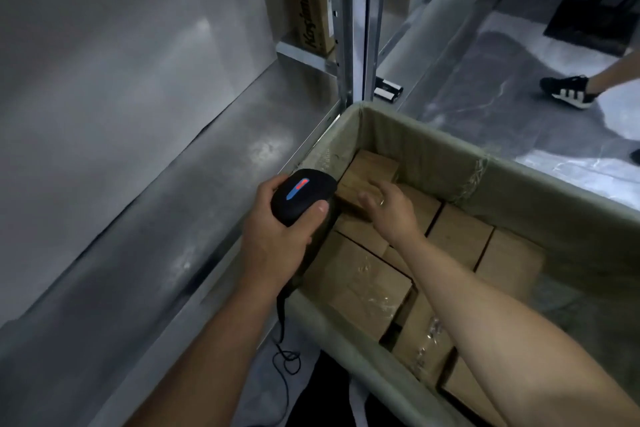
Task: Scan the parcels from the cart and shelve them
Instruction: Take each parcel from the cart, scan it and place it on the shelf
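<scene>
the left hand is wrapped round a black scanner, thumb laid along its right side and fingers curled under the far side, holding it over the cart's left rim. the right hand reaches into the cart and grips a small parcel: the fingers curve over its top and the thumb presses its near face. this parcel lies in the cart's far left corner, against the grey-green fabric lining. it is plain brown cardboard, blurred, and stands tilted, one corner raised above the other parcels; the hand hides too much of it to tell its long axis. those lie flat and packed close across the cart's bottom, some with clear tape shining on them. the scanner's top carries a lit strip, red at the far end and blue at the near end; its long axis runs from near left to far right, the head pointing at the gripped parcel, and a thin black cable hangs from its handle. a bare metal shelf runs along the cart's left side.
</scene>
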Available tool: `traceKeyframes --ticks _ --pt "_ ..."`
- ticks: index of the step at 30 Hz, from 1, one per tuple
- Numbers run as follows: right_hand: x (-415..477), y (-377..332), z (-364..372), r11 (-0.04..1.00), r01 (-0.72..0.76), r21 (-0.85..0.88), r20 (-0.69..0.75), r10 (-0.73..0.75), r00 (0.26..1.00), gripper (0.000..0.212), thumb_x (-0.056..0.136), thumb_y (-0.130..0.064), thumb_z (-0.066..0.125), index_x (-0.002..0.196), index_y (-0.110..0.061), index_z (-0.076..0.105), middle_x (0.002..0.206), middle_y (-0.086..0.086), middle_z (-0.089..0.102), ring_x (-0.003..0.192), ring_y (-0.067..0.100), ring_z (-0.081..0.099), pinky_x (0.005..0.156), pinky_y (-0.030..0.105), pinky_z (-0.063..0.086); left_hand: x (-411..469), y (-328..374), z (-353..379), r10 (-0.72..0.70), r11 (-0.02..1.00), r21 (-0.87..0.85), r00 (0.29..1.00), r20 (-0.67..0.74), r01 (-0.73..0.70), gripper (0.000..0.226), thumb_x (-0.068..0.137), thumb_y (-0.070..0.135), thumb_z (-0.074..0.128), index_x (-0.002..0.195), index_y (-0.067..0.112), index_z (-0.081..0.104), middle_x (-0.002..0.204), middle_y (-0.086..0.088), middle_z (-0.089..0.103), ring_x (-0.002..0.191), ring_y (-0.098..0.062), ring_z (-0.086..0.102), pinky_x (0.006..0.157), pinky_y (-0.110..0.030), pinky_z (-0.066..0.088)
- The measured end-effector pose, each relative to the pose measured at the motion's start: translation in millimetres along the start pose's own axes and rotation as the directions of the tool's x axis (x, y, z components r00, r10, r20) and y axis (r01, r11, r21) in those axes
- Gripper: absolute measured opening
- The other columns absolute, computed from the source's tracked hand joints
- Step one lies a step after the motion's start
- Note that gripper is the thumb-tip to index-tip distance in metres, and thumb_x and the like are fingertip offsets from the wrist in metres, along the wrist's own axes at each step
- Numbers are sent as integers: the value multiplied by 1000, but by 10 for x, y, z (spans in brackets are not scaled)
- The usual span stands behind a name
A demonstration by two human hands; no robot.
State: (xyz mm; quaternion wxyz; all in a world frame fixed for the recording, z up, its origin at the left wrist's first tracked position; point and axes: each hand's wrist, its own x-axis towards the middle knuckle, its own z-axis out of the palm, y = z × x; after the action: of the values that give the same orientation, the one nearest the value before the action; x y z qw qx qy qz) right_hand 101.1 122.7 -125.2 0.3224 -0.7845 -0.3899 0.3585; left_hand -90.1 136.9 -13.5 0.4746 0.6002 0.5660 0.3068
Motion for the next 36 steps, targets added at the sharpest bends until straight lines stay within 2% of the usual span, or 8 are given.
traceKeyframes --ticks 5,9,12,18,22,26,30,36 --pt "408 105 296 998 -56 0 -36 56 998 50 100 -29 61 144 -6 50 146 14 53 136 28 46 107 26 31 364 -155 151 -20 999 40 999 49 18 59 59 63 74 114 52 55 110 13 68 94 -17 71 80 -44 63" --pt "615 300 474 993 -114 -31 -15 113 993 62 99 -33 62 152 -10 41 154 16 43 143 31 38 115 36 30 572 -248 224 -57 997 67 991 118 49 52 70 52 81 115 52 54 112 9 67 92 -22 72 65 -24 59" --pt "629 422 528 985 -163 -53 -42 161 986 74 96 -44 62 157 -20 29 160 10 35 145 31 35 116 45 35 701 -300 263 -109 993 59 982 152 101 53 83 31 80 129 34 54 118 -2 65 90 -28 71 55 -14 52" --pt "560 409 558 947 -320 -32 -176 310 934 93 84 -73 57 157 -40 10 162 11 22 142 38 35 108 60 38 822 -383 314 -134 991 45 977 164 128 54 83 29 81 130 29 56 113 -5 69 81 -27 71 54 -14 51" --pt "605 441 523 893 -432 124 -212 450 868 107 80 -72 64 158 -36 -1 158 21 21 138 45 37 108 62 37 859 -425 308 -163 986 47 973 162 157 52 84 30 80 130 32 56 111 -5 69 74 -21 72 55 -15 51" --pt "500 551 430 904 -376 204 -269 421 866 104 87 -49 72 160 -33 0 154 21 26 135 44 41 104 50 42 875 -444 307 -176 984 21 972 155 175 53 83 30 83 129 31 57 107 -5 70 69 -22 71 55 -18 52" --pt "356 624 357 933 -288 216 -307 345 887 89 93 -35 71 158 -44 12 164 19 7 148 39 25 114 48 33 846 -422 330 -180 984 29 970 166 177 52 81 35 81 128 33 58 103 -1 72 64 -17 71 56 -21 52" --pt "232 697 227 935 -342 94 -287 354 890 68 98 -41 60 156 -41 26 167 15 2 152 39 12 121 51 24 774 -338 368 -175 984 48 962 208 169 50 86 29 77 131 31 56 105 -2 70 64 -10 69 54 -12 49"
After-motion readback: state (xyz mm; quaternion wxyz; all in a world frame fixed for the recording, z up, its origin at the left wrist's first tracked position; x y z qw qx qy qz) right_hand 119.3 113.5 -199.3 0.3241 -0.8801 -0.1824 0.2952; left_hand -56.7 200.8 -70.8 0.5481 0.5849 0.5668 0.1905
